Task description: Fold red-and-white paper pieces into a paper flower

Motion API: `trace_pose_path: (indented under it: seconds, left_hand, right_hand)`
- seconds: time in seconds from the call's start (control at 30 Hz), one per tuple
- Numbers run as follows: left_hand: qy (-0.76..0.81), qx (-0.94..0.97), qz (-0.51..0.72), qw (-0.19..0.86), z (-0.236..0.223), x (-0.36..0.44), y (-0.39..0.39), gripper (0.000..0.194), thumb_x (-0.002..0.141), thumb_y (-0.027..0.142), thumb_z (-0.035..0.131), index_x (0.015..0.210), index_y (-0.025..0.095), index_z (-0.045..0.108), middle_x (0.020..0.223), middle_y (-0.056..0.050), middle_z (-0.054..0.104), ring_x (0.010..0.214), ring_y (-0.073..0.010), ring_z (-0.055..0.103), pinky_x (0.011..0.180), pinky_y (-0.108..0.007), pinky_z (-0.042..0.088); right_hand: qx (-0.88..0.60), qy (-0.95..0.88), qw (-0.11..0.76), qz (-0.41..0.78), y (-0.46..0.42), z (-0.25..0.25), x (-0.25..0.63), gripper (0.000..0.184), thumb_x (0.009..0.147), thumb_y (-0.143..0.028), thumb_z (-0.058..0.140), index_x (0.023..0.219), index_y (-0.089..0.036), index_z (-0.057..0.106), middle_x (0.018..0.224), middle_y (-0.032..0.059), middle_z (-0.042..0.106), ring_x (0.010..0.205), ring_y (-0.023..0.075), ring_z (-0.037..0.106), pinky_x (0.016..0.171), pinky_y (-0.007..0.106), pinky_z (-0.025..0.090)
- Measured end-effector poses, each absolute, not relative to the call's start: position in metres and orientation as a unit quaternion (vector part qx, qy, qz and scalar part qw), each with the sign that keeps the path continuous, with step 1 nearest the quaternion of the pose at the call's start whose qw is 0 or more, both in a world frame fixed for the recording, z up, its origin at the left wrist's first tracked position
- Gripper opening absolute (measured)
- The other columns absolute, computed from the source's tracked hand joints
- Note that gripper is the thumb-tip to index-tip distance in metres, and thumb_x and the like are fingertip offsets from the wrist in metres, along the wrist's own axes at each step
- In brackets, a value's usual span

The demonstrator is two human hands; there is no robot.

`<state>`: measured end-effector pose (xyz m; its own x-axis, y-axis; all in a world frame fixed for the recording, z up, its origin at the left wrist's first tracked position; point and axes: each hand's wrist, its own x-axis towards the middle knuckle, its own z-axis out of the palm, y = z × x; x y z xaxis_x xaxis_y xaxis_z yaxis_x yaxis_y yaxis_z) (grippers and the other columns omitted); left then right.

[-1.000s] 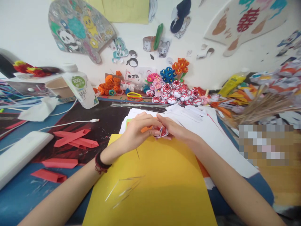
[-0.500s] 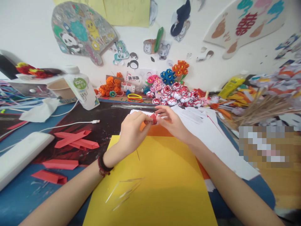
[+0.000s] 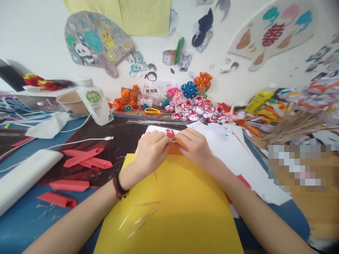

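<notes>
Between my hands, just past the far edge of a yellow sheet [image 3: 172, 204], is a small red-and-white folded paper flower [image 3: 170, 133]. My left hand [image 3: 153, 148] is closed on its left side, thumb and fingertips pinched together. From the other side my right hand [image 3: 194, 146] pinches it too, fingers bent and close to the left fingertips. Most of the flower's lower part is hidden by the fingers. Below the hands an orange sheet [image 3: 176, 150] shows. Several thin wires [image 3: 144, 211] lie on the yellow sheet.
Folded red paper strips [image 3: 87, 158] lie left, near a white power strip [image 3: 29, 176] and cable. A white bottle [image 3: 96, 104] stands behind them. Finished red-and-white paper flowers [image 3: 198, 108] are heaped at the back. White paper [image 3: 254, 169] spreads to the right.
My right hand's raised fingers have come down and curled in around the paper flower. Both hands are now closer together. The view has shifted slightly.
</notes>
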<state>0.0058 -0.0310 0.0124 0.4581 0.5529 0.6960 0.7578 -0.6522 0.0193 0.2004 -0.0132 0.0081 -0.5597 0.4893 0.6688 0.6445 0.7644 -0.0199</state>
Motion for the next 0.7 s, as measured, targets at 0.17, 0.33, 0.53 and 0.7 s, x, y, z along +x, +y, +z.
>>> trace_pose_path:
  seconds: [0.17, 0.33, 0.53, 0.7]
  left_hand:
    - [-0.355, -0.868, -0.287, 0.194, 0.0102, 0.0054, -0.0296, 0.023, 0.095, 0.017, 0.049, 0.076, 0.018, 0.062, 0.072, -0.002, 0.062, 0.068, -0.0164, 0.049, 0.063, -0.031, 0.031]
    - [-0.307, -0.901, -0.258, 0.167, 0.0104, 0.0074, -0.0299, 0.019, 0.094, 0.015, 0.052, 0.077, 0.018, 0.06, 0.076, 0.0, 0.063, 0.075, -0.0157, 0.055, 0.065, -0.031, 0.033]
    - [-0.247, -0.928, -0.214, 0.179, 0.007, 0.0075, -0.0281, 0.024, 0.092, 0.007, 0.045, 0.074, 0.016, 0.059, 0.074, -0.002, 0.061, 0.071, -0.0159, 0.054, 0.064, -0.032, 0.033]
    - [-0.259, -0.933, -0.185, 0.166, 0.0061, 0.008, -0.0288, 0.024, 0.091, 0.007, 0.045, 0.074, 0.016, 0.06, 0.074, -0.002, 0.061, 0.069, -0.0162, 0.055, 0.062, -0.032, 0.035]
  right_hand:
    - [-0.302, -0.891, 0.329, -0.082, -0.0108, 0.0043, 0.2029, 0.019, 0.084, -0.007, 0.048, 0.073, -0.018, 0.059, 0.07, 0.0046, 0.061, 0.071, 0.0178, 0.049, 0.064, 0.031, 0.037]
    - [-0.292, -0.907, 0.304, -0.018, -0.0103, 0.0049, 0.2054, 0.017, 0.075, -0.004, 0.05, 0.068, -0.018, 0.055, 0.068, 0.0016, 0.059, 0.066, 0.0152, 0.048, 0.062, 0.028, 0.035]
    - [-0.274, -0.929, 0.249, -0.011, -0.0105, 0.0057, 0.207, 0.018, 0.069, -0.003, 0.051, 0.061, -0.018, 0.053, 0.066, 0.0017, 0.059, 0.064, 0.0148, 0.05, 0.06, 0.028, 0.034]
    - [-0.286, -0.933, 0.217, -0.014, -0.0108, 0.0037, 0.2062, 0.017, 0.07, -0.003, 0.052, 0.062, -0.017, 0.055, 0.068, 0.0023, 0.062, 0.064, 0.0147, 0.053, 0.061, 0.028, 0.034]
